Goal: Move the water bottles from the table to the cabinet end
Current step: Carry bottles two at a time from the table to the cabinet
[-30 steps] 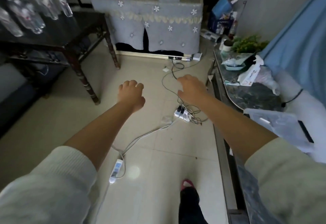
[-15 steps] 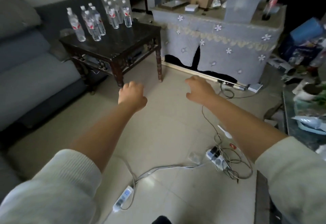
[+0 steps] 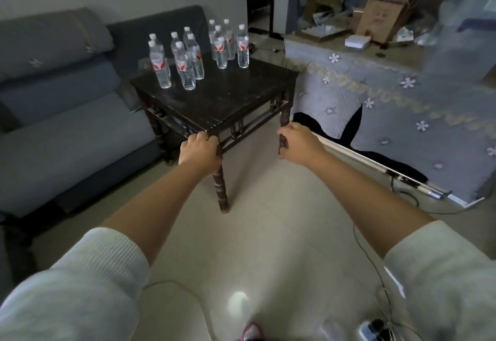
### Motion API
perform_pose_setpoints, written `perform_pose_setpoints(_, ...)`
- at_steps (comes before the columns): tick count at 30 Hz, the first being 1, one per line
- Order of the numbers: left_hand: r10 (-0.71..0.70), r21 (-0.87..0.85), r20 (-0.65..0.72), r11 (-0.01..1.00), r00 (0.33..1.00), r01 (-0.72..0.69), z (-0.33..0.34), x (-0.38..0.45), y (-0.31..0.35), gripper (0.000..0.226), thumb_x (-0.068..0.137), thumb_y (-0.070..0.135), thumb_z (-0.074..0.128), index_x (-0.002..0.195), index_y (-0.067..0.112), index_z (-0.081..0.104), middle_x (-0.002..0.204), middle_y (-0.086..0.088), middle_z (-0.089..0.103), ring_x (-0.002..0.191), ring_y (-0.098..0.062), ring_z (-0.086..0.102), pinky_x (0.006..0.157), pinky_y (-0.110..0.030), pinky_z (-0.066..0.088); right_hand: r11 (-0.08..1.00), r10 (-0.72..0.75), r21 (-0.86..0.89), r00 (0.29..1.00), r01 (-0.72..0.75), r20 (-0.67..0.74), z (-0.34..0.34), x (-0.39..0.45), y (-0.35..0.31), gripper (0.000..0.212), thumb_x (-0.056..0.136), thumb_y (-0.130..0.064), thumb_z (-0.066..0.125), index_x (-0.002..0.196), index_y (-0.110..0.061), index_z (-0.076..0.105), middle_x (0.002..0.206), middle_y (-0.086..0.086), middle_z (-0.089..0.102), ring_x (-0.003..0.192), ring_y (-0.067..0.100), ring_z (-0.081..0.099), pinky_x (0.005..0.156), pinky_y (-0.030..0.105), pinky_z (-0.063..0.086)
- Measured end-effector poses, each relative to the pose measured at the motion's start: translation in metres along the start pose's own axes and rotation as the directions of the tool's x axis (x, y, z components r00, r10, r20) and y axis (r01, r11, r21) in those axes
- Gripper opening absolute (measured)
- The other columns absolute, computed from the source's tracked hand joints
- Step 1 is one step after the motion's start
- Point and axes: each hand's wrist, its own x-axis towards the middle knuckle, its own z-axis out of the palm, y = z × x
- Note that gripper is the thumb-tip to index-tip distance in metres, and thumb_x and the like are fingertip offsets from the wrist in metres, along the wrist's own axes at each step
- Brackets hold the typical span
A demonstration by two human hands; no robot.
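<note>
1. Water bottles [image 3: 188, 67]: clear, white-capped, red-labelled, all upright in two loose clusters on the far left part of the dark wooden counter [image 3: 230, 99], well beyond both grips, up and slightly left of the left grip [image 3: 200, 152].
2. Left grip: fingers curled in loosely, nothing held, seen over the counter's near corner; contact with the wood impossible to tell.
3. Right grip [image 3: 300, 143]: narrow, fingers loosely bent, nothing held, seen just beside the counter's right-hand leg.
4. Left of the left grip, behind the counter: grey sofa [image 3: 67, 115].
5. Right of the right grip: cabinet draped in grey flowered cloth [image 3: 402, 104], cardboard box [image 3: 386, 5] on top.
6. Below the right grip, near the sleeve: power strip [image 3: 373, 330] with cables on the pale tiled floor [image 3: 255, 233].
</note>
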Motion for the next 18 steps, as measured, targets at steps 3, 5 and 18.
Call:
perform_pose_setpoints(3, -0.014, -0.018, -0.008, 1.000, 1.000, 0.014, -0.007, 0.053, -0.010, 0.043, 0.089, 0.023, 0.050, 0.130, 0.012, 0.048, 0.135, -0.014, 0.044, 0.130, -0.035, 0.037, 0.107, -0.044, 0.033, 1.000, -0.008, 0.003, 1.000, 0.008, 0.000, -0.009, 0.054, 0.001, 0.052, 0.088, -0.013, 0.055, 0.139, -0.011, 0.042, 0.139, 0.018, 0.042, 0.130, 0.035, 0.039, 0.106, 0.039, 0.040)
perform_pose_setpoints(5, -0.012, -0.018, -0.002, 1.000, 1.000, 0.012, -0.008, 0.086, -0.014, 0.043, 0.089, 0.024, 0.051, 0.131, 0.012, 0.047, 0.136, -0.014, 0.043, 0.130, -0.034, 0.036, 0.108, -0.045, 0.032, 1.000, -0.011, -0.010, 1.000, 0.011, 0.006, -0.012, 0.089, 0.004, 0.052, 0.088, -0.013, 0.054, 0.139, -0.011, 0.041, 0.139, 0.018, 0.042, 0.129, 0.035, 0.040, 0.105, 0.039, 0.040)
perform_pose_setpoints(18, -0.128, 0.008, 0.032, 0.992, 0.991, 0.127, -0.006, 0.303, -0.018, 0.045, 0.089, 0.023, 0.051, 0.132, 0.010, 0.045, 0.136, -0.016, 0.041, 0.130, -0.035, 0.036, 0.106, -0.045, 0.035, 0.992, -0.120, -0.018, 0.989, 0.122, 0.082, -0.023, 0.331, 0.055, 0.054, 0.089, -0.017, 0.055, 0.140, -0.012, 0.039, 0.141, 0.017, 0.039, 0.129, 0.035, 0.039, 0.106, 0.044, 0.040)
